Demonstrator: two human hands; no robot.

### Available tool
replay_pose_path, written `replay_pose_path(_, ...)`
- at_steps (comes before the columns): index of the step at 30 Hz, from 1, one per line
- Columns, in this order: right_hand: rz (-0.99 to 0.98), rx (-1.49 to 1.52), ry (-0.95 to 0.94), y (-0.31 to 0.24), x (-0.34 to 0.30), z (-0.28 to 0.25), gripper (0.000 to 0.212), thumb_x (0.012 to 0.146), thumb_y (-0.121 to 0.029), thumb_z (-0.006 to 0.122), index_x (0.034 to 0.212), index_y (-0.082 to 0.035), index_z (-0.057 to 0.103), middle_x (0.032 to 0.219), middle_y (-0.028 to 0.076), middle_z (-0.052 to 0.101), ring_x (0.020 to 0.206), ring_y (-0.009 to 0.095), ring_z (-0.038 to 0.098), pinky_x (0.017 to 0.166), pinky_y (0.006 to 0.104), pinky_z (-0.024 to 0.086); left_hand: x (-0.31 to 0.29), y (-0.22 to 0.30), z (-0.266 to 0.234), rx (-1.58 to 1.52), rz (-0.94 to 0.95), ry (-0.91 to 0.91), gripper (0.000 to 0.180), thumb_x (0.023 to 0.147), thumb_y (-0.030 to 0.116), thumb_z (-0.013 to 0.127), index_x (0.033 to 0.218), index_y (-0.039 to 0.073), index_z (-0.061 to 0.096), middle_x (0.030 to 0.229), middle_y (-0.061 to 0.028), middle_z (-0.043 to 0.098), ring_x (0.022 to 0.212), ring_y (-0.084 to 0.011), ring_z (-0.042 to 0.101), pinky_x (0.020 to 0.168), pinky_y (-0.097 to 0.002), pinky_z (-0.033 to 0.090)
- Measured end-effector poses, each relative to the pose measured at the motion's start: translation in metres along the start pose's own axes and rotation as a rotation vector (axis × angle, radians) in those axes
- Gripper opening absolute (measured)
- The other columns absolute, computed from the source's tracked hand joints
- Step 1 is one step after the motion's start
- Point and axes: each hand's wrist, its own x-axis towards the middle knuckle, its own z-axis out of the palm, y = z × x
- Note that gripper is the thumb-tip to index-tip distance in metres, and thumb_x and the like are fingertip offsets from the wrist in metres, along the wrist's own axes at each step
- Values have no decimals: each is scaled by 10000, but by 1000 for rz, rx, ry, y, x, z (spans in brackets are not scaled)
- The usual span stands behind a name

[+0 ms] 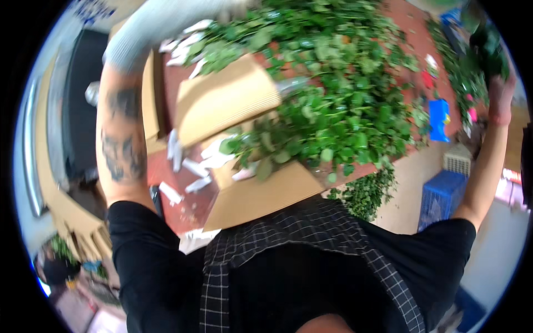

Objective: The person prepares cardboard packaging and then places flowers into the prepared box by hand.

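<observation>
My left arm reaches far forward, with a grey-white knitted sleeve or glove (150, 39) over its lower part. My left hand (239, 6) is cut off by the upper edge beside the leaves, so its fingers are hidden. Out at the far right, my right hand (502, 89) is raised and blurred, closed around a dark green leafy bunch (488, 50). A large heap of leafy green stems (344, 105) covers the reddish table (408, 22). Left of it lies a folded cardboard piece (227, 97), and a cardboard flap (266, 194) sits close before my checked apron (300, 222).
White paper-like strips (194, 169) are scattered at the table's left. A bright blue object (438, 119) lies by the right edge. Below stands a blue crate (441, 197). More cut greenery (463, 72) lies at the far right; trailing leaves (366, 194) hang over the near edge.
</observation>
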Motion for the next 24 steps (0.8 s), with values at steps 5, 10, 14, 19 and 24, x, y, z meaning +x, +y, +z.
replay_pose_path(5,-175,81,-479,-80,-48,102,506,750,-132,635,1229,2,547,1226,160,582,1134,292,561,990,349,411,-153,-9,74,-455,221,-471,301,818,225,703,976,-26,651,899,-139,676,785,-213,663,678,-326,509)
replay_pose_path(10,-234,94,-628,-146,-27,202,456,772,-130,599,1220,-57,554,1181,173,589,1086,348,560,954,406,436,-219,-63,191,-248,-626,300,501,758,225,708,1182,-12,585,970,-107,635,803,-135,598,698,-281,490)
replay_pose_path(14,-360,-400,-532,-162,-30,247,532,767,-161,644,1270,-88,484,1143,162,580,1060,326,564,933,402,449,-188,-89,246,-176,-474,567,495,764,303,693,1158,18,602,1032,-138,625,855,-244,611,779,-343,489)
replay_pose_path(19,-643,154,-535,-268,-43,227,352,785,-196,622,1105,-64,563,965,113,600,903,297,614,780,397,511,-179,-111,258,0,-647,575,403,803,377,648,1085,89,640,1033,-140,645,980,-325,604,845,-414,463)
replay_pose_path(24,-520,272,-949,-299,-113,275,304,753,-182,619,1025,-49,604,859,116,602,795,282,628,679,396,510,-175,-115,256,-9,-553,585,359,792,336,672,1064,104,648,945,-108,655,890,-288,627,768,-388,476)
